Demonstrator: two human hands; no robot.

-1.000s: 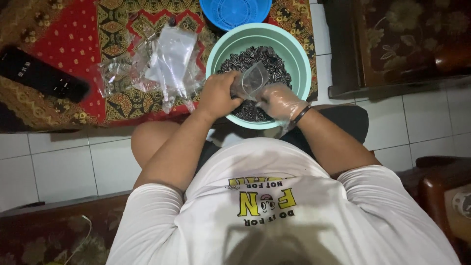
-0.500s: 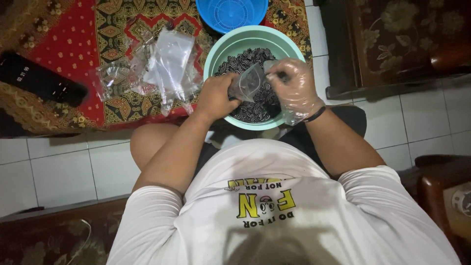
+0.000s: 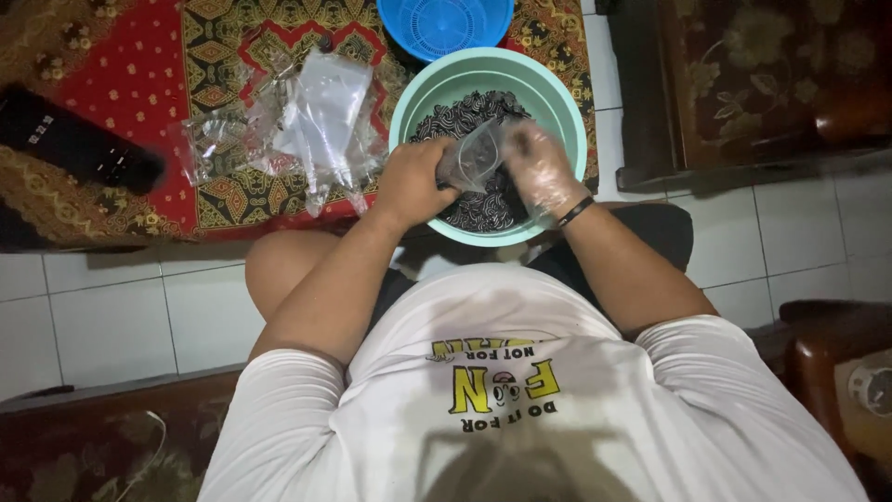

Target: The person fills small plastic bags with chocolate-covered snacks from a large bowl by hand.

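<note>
A mint-green bowl (image 3: 557, 93) sits on the floor before me, filled with small dark pieces (image 3: 465, 116). My left hand (image 3: 413, 181) grips a small clear plastic bag (image 3: 472, 156) over the bowl, holding it by its near edge. My right hand (image 3: 539, 167), covered by a thin clear plastic glove, is at the bag's mouth, fingers bunched against it. A dark band circles my right wrist (image 3: 576, 211).
A heap of clear plastic bags (image 3: 307, 121) lies on the red patterned rug (image 3: 121, 84) left of the bowl. A blue strainer basket (image 3: 444, 23) sits behind the bowl. A black flat device (image 3: 74, 144) lies far left. Dark wooden furniture (image 3: 743, 84) stands right.
My right hand rose from the bowl's near rim up to the bag's mouth. My left hand kept hold of the bag, which now sits more upright.
</note>
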